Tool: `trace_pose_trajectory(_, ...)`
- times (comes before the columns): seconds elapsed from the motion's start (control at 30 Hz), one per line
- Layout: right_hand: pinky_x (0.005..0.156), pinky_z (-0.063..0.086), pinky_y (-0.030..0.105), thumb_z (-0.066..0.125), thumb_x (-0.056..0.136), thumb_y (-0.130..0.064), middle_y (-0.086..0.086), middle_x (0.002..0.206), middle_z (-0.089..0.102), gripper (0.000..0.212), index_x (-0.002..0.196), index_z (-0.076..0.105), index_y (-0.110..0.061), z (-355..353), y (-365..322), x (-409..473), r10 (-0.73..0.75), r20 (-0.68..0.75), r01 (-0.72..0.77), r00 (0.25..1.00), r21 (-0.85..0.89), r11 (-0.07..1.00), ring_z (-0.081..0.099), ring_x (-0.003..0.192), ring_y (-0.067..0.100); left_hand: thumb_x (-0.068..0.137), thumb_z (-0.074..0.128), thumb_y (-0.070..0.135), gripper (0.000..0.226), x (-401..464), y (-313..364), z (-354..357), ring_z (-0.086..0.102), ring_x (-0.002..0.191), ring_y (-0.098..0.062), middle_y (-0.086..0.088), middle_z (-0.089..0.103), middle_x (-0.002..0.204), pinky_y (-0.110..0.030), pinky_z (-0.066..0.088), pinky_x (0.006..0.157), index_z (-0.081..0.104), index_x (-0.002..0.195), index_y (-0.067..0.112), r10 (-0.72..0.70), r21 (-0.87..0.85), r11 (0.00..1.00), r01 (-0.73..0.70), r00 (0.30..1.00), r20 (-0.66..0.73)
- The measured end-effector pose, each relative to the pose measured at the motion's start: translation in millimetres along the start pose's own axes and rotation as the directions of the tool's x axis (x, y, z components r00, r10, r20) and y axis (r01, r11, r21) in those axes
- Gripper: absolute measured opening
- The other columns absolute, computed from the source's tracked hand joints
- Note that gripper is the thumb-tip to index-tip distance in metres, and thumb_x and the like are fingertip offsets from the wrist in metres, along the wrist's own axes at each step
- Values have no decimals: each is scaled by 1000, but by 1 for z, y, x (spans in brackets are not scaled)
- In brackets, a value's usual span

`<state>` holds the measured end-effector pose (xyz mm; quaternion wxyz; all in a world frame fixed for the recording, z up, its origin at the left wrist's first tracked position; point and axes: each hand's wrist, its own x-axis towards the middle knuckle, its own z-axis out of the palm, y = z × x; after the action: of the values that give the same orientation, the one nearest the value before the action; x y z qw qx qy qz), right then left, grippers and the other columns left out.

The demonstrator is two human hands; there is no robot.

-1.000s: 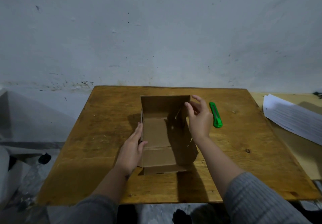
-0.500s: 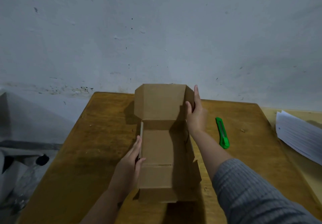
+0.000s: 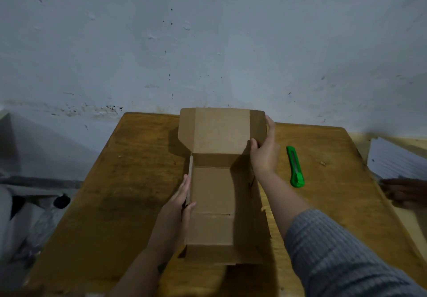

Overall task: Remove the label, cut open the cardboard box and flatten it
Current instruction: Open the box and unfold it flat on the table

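Note:
A brown cardboard box (image 3: pixel 215 195) lies open on the wooden table (image 3: pixel 129 181), its lid flap raised at the far end. My right hand (image 3: pixel 264 151) grips the right side tab of that raised lid, thumb inside and fingers outside. My left hand (image 3: pixel 182 201) presses flat against the box's left wall, thumb hooked over the edge. A green utility knife (image 3: pixel 295 166) rests on the table just right of my right hand, untouched. No label is visible on the box.
A stack of white paper (image 3: pixel 397 160) sits on a second table at the right, with another person's hand (image 3: pixel 404 191) beside it. A grey-white wall rises right behind the table. Pale bags and a dark object (image 3: pixel 62 201) lie on the floor at left.
The lid has been swung up and back to stand open at the far end. My right hand slid up onto its side tab. The camera moved closer and lower.

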<state>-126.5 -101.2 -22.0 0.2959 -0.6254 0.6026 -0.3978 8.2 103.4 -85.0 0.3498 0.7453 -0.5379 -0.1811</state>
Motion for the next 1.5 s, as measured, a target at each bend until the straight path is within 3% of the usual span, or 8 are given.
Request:
trace_pose_trajectory(0.27,82,41,27,68,83,-6,11,130,54,94,148,10,-41,-4,7,4,24,186,-26,982,8,1000,54,103,22,95,54,17,72,1,10,3,27,136,2,21,18,151,4,21,97,10,150,32,-28,-22,999,28,1000,-12)
trace_pose_trajectory(0.43,92,42,31,69,82,-8,9,142,46,97,148,5,-40,-3,6,11,10,229,-9,973,-5,1000,50,122,27,93,57,28,74,3,19,4,20,136,3,20,16,151,-18,24,107,12,151,29,-60,16,998,60,998,-20)
trace_pose_trajectory(0.53,105,33,42,72,81,-21,11,148,36,100,149,1,-33,-5,4,3,25,150,12,988,-240,971,36,132,29,90,61,35,70,1,23,0,30,136,-3,11,31,151,-23,30,107,27,149,19,-33,77,996,40,996,-85)
trace_pose_trajectory(0.67,116,1,47,65,84,-29,7,160,3,89,150,6,-23,-12,-1,-33,-195,80,207,978,-527,824,3,146,28,91,58,27,56,1,27,-8,35,136,-10,-6,41,148,-33,39,108,42,141,8,145,214,972,-102,969,-199)
trace_pose_trajectory(0.77,116,-5,44,53,90,-31,3,160,5,70,149,15,-22,-8,-5,-72,-324,295,435,899,-514,739,-2,147,22,96,48,36,60,7,40,-16,16,144,-9,1,20,158,-35,21,118,26,149,17,114,366,925,-102,993,-11)
trace_pose_trajectory(0.87,118,-5,49,45,94,-36,2,160,1,66,150,12,-19,1,5,-102,-238,571,569,786,-517,640,-8,147,20,98,36,47,68,13,46,-18,-5,147,-11,2,-5,160,-37,2,120,6,152,19,52,585,798,-145,984,173)
trace_pose_trajectory(1.1,117,-6,50,30,97,-46,-6,159,-10,65,151,2,-21,5,39,-133,24,727,476,686,-473,742,-15,145,15,99,34,46,72,9,36,-21,-11,147,-16,-5,-14,160,-39,1,120,-2,151,12,0,732,653,-195,966,258)
trace_pose_trajectory(1.5,115,-12,49,31,96,-49,-9,158,-14,69,150,-3,-23,8,46,-136,38,724,455,689,-472,755,-20,143,14,102,32,37,55,-8,4,-34,25,143,-9,4,28,156,-32,17,117,14,152,24,-119,372,919,128,992,-48)
